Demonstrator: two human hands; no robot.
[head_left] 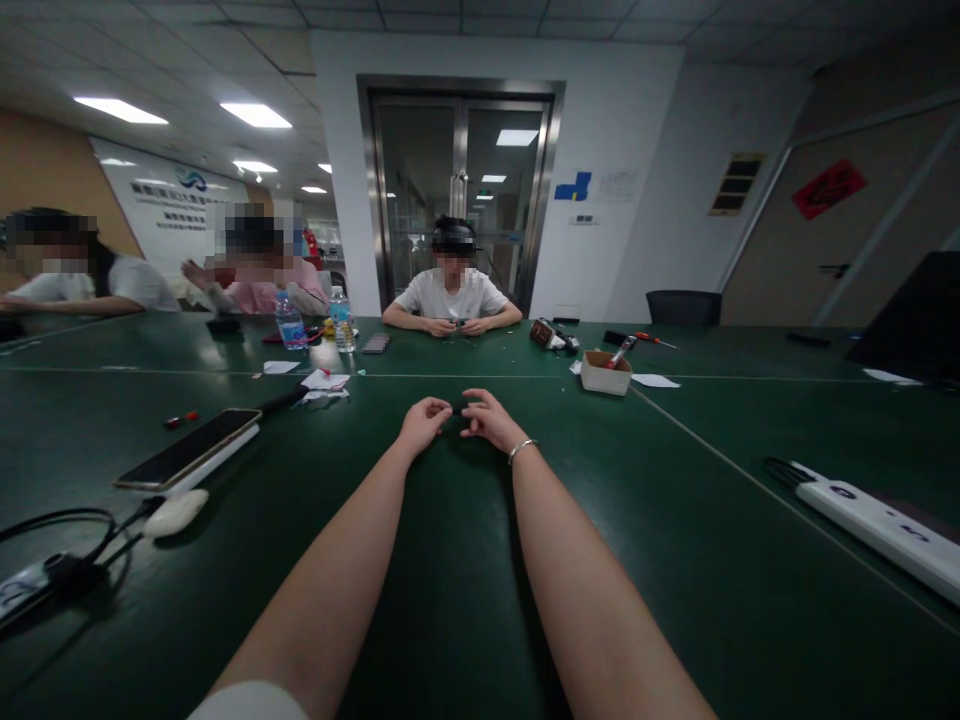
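Both my arms stretch out over the dark green table point(465, 560). My left hand point(422, 421) and my right hand point(487, 418) meet in front of me, fingers curled and pinched together. Between the fingertips sits a small dark object point(455, 408) that both hands grip; it is too small to name. A thin bracelet point(522, 449) circles my right wrist.
A phone point(191, 449) lies on a white block at left, with a white charger point(174, 512) and black cables nearer me. A white power strip point(877, 522) lies at right. A small box point(605, 372) with tools, water bottles point(289, 322) and paper scraps stand farther off. Three people sit across the table.
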